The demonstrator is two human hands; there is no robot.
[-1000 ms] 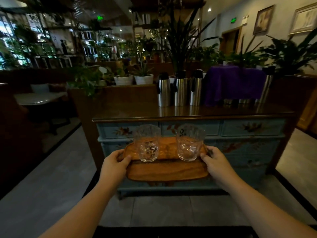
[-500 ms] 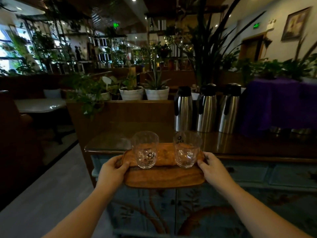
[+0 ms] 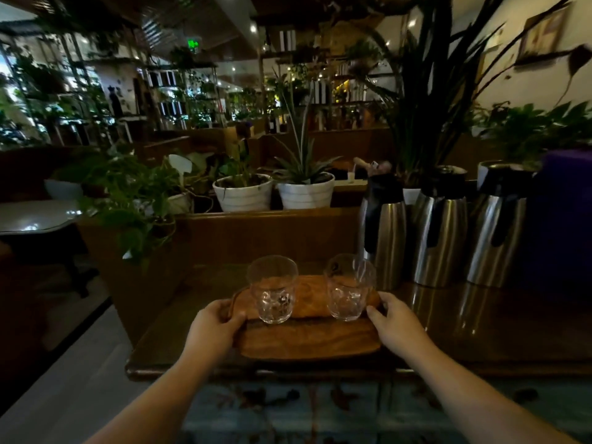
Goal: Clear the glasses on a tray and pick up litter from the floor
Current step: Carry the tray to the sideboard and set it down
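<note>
At the desk's (image 3: 480,318) front-left corner the left hand (image 3: 213,331) clamps the wooden tray's (image 3: 307,339) left end. Its long axis runs left to right along the front edge, two empty glasses (image 3: 272,294) standing upright toward its back. The right hand (image 3: 392,322) grips the right end. Both forearms reach forward, equally near.

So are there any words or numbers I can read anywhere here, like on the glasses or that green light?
No text here can be read.
Green sign near the ceiling: lit, but too blurred to make out.
Right glass: a small dark mark near the rim, too blurred to read.
Left glass: a faint pattern low down, not legible.
Framed picture on the wall: too blurred to tell.
</note>
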